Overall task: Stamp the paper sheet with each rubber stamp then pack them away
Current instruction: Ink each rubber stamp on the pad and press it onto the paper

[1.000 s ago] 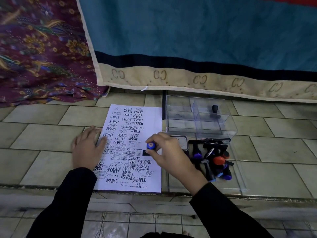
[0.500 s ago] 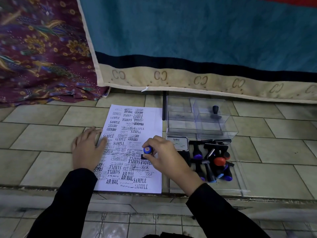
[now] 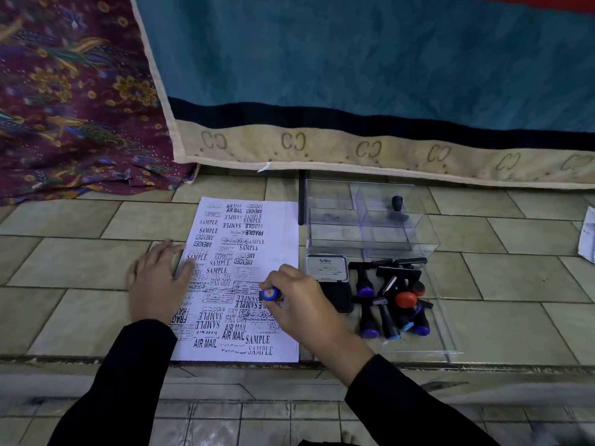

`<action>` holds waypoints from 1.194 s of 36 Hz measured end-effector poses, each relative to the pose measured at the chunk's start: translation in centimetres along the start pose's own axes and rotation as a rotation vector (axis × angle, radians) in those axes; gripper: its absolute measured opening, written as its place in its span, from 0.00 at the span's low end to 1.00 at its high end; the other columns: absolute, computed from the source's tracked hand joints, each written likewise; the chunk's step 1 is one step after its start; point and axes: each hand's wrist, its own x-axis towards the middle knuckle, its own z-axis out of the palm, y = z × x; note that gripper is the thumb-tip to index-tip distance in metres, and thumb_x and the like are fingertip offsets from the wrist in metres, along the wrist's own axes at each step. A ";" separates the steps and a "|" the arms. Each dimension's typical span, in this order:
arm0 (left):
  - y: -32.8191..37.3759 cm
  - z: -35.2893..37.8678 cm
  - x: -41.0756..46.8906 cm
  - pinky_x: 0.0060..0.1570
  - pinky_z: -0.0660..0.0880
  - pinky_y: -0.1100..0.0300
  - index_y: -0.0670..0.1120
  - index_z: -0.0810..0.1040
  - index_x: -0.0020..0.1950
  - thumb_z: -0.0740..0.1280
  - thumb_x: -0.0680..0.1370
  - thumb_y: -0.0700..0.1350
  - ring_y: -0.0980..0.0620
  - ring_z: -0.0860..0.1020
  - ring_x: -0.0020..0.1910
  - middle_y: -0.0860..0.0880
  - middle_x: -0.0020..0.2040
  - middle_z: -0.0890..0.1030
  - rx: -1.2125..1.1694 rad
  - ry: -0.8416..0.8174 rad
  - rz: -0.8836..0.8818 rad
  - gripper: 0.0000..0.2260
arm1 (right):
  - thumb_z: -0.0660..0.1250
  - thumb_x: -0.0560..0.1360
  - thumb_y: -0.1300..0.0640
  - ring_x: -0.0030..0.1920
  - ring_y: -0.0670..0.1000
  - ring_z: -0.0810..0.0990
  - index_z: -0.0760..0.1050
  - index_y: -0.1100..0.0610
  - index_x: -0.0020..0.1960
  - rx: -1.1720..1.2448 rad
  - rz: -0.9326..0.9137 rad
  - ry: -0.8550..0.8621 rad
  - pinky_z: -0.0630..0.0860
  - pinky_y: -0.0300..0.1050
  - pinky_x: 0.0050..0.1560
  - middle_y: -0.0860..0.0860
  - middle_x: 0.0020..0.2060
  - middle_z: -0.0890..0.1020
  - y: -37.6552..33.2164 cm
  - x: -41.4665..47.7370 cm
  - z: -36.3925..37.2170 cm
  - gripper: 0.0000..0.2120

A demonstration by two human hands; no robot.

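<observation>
While left hand lies flat on paper, right fingers pinch stamp

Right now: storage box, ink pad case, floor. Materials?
Box: clear rigid plastic, glossy; the stamp inside shows through its walls. Ink pad case: looks like brushed metal, maybe silvered plastic; dull grey sheen. Floor: ceramic-looking tiles, grout lines visible.

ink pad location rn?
Head view, right of centre: the ink pad lies on the tiled floor between the paper sheet and the pile of stamps, just before the clear box.
</observation>
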 end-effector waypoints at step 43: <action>0.1 -0.2 0.0 0.72 0.53 0.49 0.48 0.76 0.65 0.67 0.78 0.49 0.47 0.65 0.72 0.48 0.72 0.70 -0.007 -0.019 -0.016 0.16 | 0.69 0.70 0.61 0.46 0.50 0.75 0.76 0.52 0.46 -0.575 0.233 -0.160 0.70 0.44 0.49 0.47 0.45 0.75 4.3 -6.0 -11.4 0.07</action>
